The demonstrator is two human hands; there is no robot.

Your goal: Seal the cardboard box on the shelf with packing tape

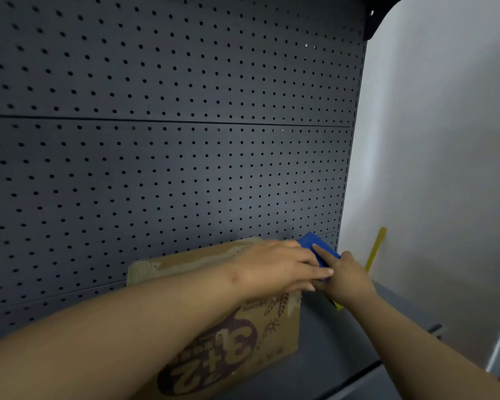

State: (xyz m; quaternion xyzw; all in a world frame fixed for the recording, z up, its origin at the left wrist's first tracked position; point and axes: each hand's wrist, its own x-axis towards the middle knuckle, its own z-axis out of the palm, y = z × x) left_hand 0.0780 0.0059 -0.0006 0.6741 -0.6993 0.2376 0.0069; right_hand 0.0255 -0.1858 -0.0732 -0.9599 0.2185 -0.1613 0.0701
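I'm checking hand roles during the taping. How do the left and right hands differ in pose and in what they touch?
The left hand lies flat, palm down, fingers extended, on the brown cardboard box; the right hand is curled around the blue tape dispenser. The left hand rests on the box's top, the right hand just past its right edge. Both are bare and meet at that right end.

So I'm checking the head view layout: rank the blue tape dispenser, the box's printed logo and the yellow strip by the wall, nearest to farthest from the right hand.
1. Blue tape dispenser: gripped by the right hand.
2. Yellow strip: just right, by the wall.
3. Printed logo: lower left, on the box front.
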